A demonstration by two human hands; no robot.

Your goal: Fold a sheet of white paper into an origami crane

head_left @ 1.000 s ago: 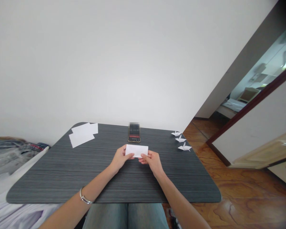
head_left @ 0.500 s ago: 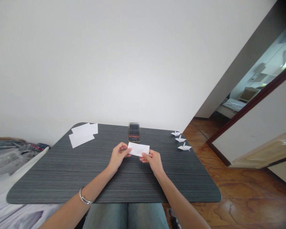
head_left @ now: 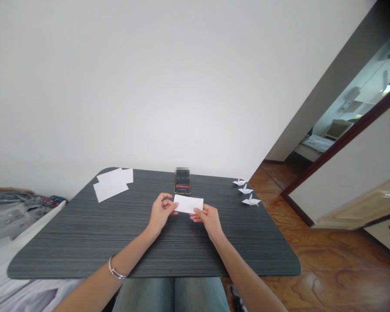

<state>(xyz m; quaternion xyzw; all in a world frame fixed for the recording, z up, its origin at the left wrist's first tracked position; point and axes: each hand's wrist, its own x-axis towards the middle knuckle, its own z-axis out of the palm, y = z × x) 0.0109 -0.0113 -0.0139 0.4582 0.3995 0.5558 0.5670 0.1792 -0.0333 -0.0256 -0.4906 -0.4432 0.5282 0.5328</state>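
Both hands hold a white folded sheet of paper [head_left: 189, 203], an oblong lying crosswise over the middle of the table. My left hand [head_left: 161, 211] pinches its left end, thumb on top and fingers beneath. At the lower right corner, my right hand [head_left: 208, 218] grips it between the thumb and fingers. Just beyond the paper a phone [head_left: 182, 182] leans up near the wall, its screen lit and partly blurred. Three white paper cranes [head_left: 245, 190] stand in a row at the right side of the table.
Several loose white paper sheets [head_left: 111, 187] overlap at the back left of the dark, ribbed table [head_left: 84, 242]. A white wall [head_left: 188, 86] rises behind it. Bedding and bagged clothes [head_left: 22, 216] lie left; wooden floor [head_left: 325, 260] and a doorway are on the right.
Almost nothing differs. Both hands keep their hold on the folded paper, and the whole view has shifted very slightly.
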